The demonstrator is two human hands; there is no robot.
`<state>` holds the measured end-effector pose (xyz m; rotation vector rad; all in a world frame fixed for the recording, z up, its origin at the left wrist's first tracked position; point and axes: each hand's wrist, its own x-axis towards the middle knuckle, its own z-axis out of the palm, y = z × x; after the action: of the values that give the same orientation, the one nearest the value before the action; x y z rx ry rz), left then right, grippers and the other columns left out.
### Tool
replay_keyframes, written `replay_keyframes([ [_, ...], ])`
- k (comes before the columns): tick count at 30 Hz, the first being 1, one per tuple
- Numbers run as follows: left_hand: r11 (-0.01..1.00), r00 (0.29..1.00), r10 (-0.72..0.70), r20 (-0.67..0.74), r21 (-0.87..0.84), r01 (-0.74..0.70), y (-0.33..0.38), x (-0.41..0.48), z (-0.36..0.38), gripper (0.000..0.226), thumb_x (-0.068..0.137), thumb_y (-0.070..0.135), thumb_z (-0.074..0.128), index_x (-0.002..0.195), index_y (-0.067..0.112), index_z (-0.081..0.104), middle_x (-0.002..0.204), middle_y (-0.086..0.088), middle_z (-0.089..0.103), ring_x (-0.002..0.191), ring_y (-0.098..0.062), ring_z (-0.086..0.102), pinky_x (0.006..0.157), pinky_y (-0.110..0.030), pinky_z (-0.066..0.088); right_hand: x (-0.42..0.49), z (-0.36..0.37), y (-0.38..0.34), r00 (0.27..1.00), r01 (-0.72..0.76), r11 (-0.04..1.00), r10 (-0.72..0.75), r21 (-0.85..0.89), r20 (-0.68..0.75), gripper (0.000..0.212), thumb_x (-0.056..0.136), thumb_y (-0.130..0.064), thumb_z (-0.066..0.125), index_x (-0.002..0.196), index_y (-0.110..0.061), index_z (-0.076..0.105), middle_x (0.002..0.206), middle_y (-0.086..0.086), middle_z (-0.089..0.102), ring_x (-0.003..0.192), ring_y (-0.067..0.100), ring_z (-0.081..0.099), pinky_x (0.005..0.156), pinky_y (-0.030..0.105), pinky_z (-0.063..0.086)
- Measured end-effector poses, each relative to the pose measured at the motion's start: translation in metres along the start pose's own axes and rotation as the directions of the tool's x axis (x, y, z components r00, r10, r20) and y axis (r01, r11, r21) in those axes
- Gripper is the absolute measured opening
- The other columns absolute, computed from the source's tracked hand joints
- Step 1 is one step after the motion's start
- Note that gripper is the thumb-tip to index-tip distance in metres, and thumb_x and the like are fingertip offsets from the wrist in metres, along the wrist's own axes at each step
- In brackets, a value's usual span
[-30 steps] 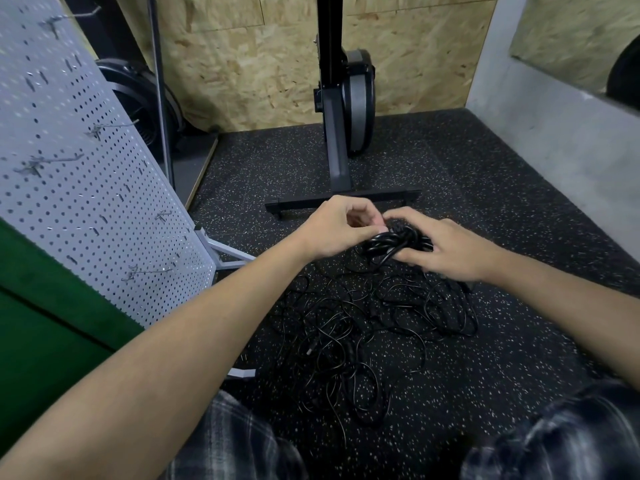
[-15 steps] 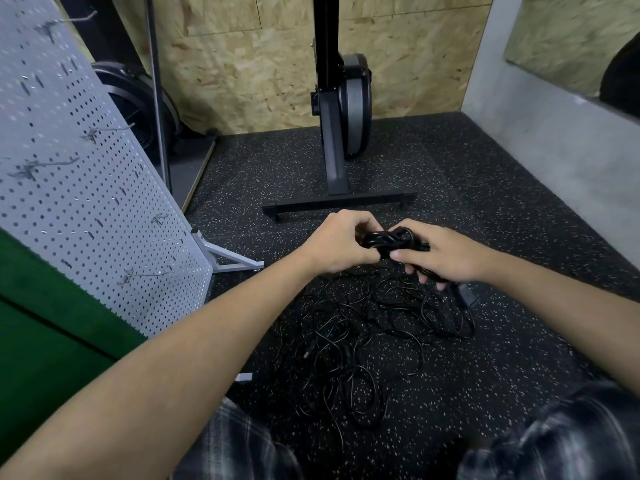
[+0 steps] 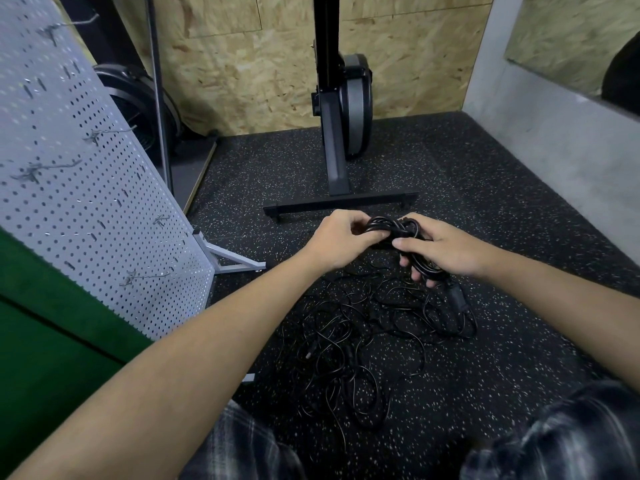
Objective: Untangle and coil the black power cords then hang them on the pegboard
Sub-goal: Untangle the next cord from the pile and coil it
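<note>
Both hands hold a small coiled bundle of black power cord above the floor. My left hand grips its left side with curled fingers. My right hand grips the right side, fingers wrapped round the loops, and a plug hangs just below it. Under the hands a loose tangle of thin black cords lies spread on the speckled rubber floor. The white pegboard leans at the left, with several metal hooks such as one low hook.
The pegboard's white metal foot juts toward the cords. A black exercise machine stands behind, its base bar just beyond my hands. A green panel is at the near left, a grey wall at the right.
The bundle has risen a little off the pile and looks tighter. My right hand has turned so its fingers wrap under the loops, and the plug now dangles below it.
</note>
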<state>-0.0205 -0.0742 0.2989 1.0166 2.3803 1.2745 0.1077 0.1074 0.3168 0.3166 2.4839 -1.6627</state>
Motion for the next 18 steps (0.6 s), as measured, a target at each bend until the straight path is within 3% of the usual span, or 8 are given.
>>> replay_keyframes([
  [4, 0.996, 1.000, -0.019, -0.003, -0.089, 0.019, -0.0010, 0.0034, -0.0018, 0.013, 0.088, 0.039, 0.082, 0.094, 0.027, 0.082, 0.094, 0.008, 0.079, 0.098, -0.017, 0.073, 0.098, -0.049, 0.055, 0.0013, 0.0006, -0.0011, 1.000, -0.001, 0.999, 0.002, 0.050, -0.024, 0.018, 0.105, -0.029, 0.060, 0.123, -0.027, 0.060, 0.091, 0.011, 0.075, 0.074, 0.023, 0.072, 0.064, 0.038, 0.061],
  [8, 0.993, 0.997, -0.026, 0.076, -0.114, 0.035, -0.0058, 0.0030, -0.0052, 0.013, 0.087, 0.034, 0.084, 0.093, 0.022, 0.082, 0.095, -0.001, 0.080, 0.097, -0.025, 0.073, 0.100, -0.052, 0.054, 0.0004, 0.0010, -0.0006, 0.999, 0.021, 1.000, -0.021, 0.007, -0.025, 0.018, 0.103, -0.029, 0.063, 0.121, -0.026, 0.066, 0.100, 0.008, 0.077, 0.076, 0.017, 0.075, 0.064, 0.027, 0.058],
  [11, 0.983, 0.994, -0.036, 0.107, -0.177, 0.055, -0.0055, 0.0022, -0.0076, 0.012, 0.087, 0.023, 0.085, 0.098, 0.016, 0.084, 0.100, -0.008, 0.080, 0.093, -0.020, 0.070, 0.103, -0.051, 0.052, 0.0037, -0.0015, 0.0020, 0.994, 0.063, 0.993, -0.071, -0.097, -0.079, 0.015, 0.099, -0.034, 0.069, 0.114, -0.034, 0.072, 0.105, -0.007, 0.078, 0.097, 0.015, 0.075, 0.087, 0.029, 0.058],
  [13, 0.974, 0.993, -0.057, 0.103, -0.214, 0.079, -0.0025, 0.0018, -0.0084, 0.014, 0.086, 0.013, 0.085, 0.101, 0.014, 0.084, 0.101, -0.008, 0.080, 0.093, -0.017, 0.069, 0.105, -0.047, 0.053, 0.0054, -0.0032, 0.0012, 0.992, 0.072, 0.993, -0.081, -0.088, -0.101, 0.016, 0.097, -0.035, 0.072, 0.112, -0.030, 0.076, 0.107, -0.006, 0.079, 0.105, 0.019, 0.073, 0.101, 0.039, 0.054],
  [15, 0.969, 0.992, -0.069, 0.109, -0.227, 0.092, -0.0034, 0.0030, -0.0078, 0.017, 0.084, 0.009, 0.086, 0.100, 0.014, 0.084, 0.101, -0.008, 0.080, 0.093, -0.017, 0.069, 0.107, -0.049, 0.052, 0.0044, -0.0040, -0.0007, 0.994, 0.053, 0.997, -0.058, -0.052, -0.093, 0.017, 0.096, -0.033, 0.073, 0.110, -0.024, 0.077, 0.107, 0.000, 0.079, 0.105, 0.024, 0.073, 0.102, 0.042, 0.053],
  [18, 0.972, 0.985, -0.067, 0.158, -0.212, 0.100, -0.0052, 0.0024, -0.0073, 0.026, 0.081, 0.010, 0.088, 0.105, 0.018, 0.082, 0.102, -0.008, 0.080, 0.096, -0.016, 0.070, 0.108, -0.051, 0.051, 0.0018, -0.0066, -0.0005, 1.000, -0.010, 0.999, 0.009, -0.034, -0.028, 0.020, 0.096, -0.032, 0.073, 0.111, -0.020, 0.077, 0.105, 0.003, 0.080, 0.101, 0.024, 0.075, 0.095, 0.037, 0.055],
])
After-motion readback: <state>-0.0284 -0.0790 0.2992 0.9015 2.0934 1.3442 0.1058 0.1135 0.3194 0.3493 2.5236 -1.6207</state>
